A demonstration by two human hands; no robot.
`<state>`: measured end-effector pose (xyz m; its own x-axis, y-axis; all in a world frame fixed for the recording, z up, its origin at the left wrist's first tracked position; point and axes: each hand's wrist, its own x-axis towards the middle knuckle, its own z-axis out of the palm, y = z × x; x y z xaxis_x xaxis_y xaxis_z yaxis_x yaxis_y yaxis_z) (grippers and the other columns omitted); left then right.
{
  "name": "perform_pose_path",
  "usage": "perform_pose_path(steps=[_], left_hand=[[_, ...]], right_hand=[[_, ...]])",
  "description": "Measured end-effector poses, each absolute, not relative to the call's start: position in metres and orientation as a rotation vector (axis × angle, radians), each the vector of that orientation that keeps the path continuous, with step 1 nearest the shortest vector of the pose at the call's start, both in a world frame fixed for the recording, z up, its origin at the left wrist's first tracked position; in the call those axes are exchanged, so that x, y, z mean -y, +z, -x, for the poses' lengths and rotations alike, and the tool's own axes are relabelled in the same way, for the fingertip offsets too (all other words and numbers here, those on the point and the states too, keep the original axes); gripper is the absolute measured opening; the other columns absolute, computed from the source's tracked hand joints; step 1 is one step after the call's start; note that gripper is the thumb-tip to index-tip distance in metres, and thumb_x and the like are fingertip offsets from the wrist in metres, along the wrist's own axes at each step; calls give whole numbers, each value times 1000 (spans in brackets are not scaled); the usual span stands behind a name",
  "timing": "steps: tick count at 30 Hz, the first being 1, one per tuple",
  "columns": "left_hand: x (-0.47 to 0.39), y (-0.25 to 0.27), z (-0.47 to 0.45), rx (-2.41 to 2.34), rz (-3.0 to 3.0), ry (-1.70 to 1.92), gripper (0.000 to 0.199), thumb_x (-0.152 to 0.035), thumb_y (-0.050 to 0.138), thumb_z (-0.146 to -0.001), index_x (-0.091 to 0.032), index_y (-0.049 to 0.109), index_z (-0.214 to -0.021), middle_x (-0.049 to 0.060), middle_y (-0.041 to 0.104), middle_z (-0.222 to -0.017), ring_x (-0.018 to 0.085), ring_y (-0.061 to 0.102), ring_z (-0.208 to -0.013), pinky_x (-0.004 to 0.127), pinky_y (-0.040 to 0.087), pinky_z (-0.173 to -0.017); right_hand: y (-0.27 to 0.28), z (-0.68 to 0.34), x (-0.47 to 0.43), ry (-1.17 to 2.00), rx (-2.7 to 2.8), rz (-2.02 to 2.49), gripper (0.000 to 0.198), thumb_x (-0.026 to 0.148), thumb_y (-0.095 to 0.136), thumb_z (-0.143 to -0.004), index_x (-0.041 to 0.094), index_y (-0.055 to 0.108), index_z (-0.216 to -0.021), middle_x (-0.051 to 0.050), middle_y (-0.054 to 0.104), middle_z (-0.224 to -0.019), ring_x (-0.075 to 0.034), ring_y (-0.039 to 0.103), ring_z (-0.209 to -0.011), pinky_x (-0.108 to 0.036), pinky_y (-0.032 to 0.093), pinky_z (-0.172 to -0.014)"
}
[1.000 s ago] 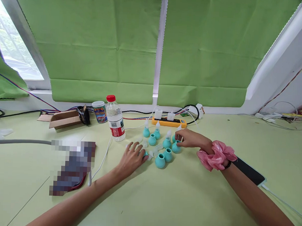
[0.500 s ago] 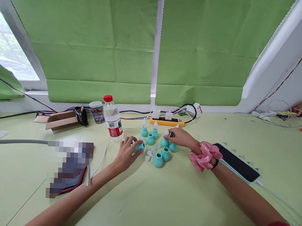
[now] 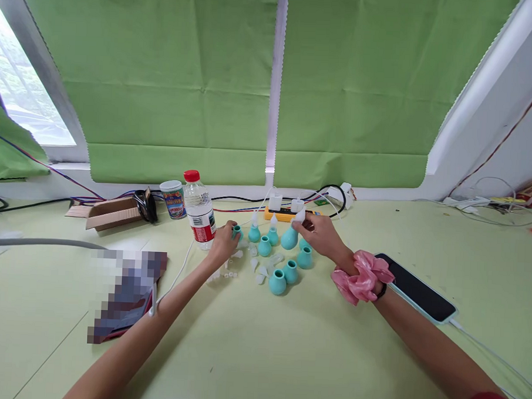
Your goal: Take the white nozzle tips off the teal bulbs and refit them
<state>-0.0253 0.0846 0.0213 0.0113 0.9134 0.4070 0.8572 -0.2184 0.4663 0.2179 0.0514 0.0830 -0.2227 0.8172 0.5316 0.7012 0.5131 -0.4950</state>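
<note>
Two teal squeeze bulbs are in the hands near the middle of the frame. The right hand [image 3: 322, 234], right of centre, has thumb and fingers nearly closed in a pinch at the translucent nozzle [image 3: 299, 216] of a tilted nozzle-topped bulb [image 3: 289, 238]; the left hand [image 3: 223, 245], left of centre, curls its fingers around an open-mouthed bulb [image 3: 237, 230], just beside the red-capped bottle [image 3: 201, 217]. For a steady hold, the right pinch is best kept low, where nozzle meets neck, and the left grip light, since the bulb looks soft enough to dent. Care is due around the loose translucent pieces [image 3: 261, 276] at lower centre, which a trailing finger could scatter. Both forearms slant inward from the lower corners, the right wrist, in a pink scrunchie [image 3: 362, 276], angled toward upper centre.
</note>
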Motion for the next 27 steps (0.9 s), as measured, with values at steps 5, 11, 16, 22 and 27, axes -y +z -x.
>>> perform_pose_path(steps=[5,11,16,22,27], left_hand=[[-93,24,30,-1933,-2139,880,28,-18,51,-73,-13,48,-100,12,61,-85,23,58,-80,30,44,-66],[-94,21,36,-1841,-2120,915,33,-20,52,-71,-13,47,-103,11,60,-82,22,58,-74,31,44,-62],[-59,30,28,-1687,-2119,1176,31,-30,44,-77,-15,46,-104,11,56,-100,22,53,-91,32,43,-74],[12,62,10,-1189,-1971,1172,53,-43,15,-85,-16,42,-50,-1,43,-43,9,42,-41,20,36,-42],[26,80,3,-1050,-1809,703,51,-50,41,-76,-15,39,-39,-4,34,-32,5,30,-31,19,22,-34]], right_hand=[[86,-211,-41,421,1825,1040,27,41,41,-79,16,48,-72,-2,55,-61,-14,53,-57,-23,41,-50],[93,-198,-23,952,1675,842,27,44,49,-76,19,43,-84,-2,58,-69,-15,57,-60,-23,44,-49],[86,-175,5,1272,1811,679,29,45,52,-76,18,44,-82,-2,58,-68,-14,56,-63,-23,43,-55],[56,-150,43,1201,1933,724,29,42,41,-84,15,51,-76,1,48,-61,-10,44,-57,-21,35,-53],[47,-146,52,1389,1831,703,32,43,41,-83,15,52,-73,1,47,-55,-9,43,-48,-20,33,-46]])
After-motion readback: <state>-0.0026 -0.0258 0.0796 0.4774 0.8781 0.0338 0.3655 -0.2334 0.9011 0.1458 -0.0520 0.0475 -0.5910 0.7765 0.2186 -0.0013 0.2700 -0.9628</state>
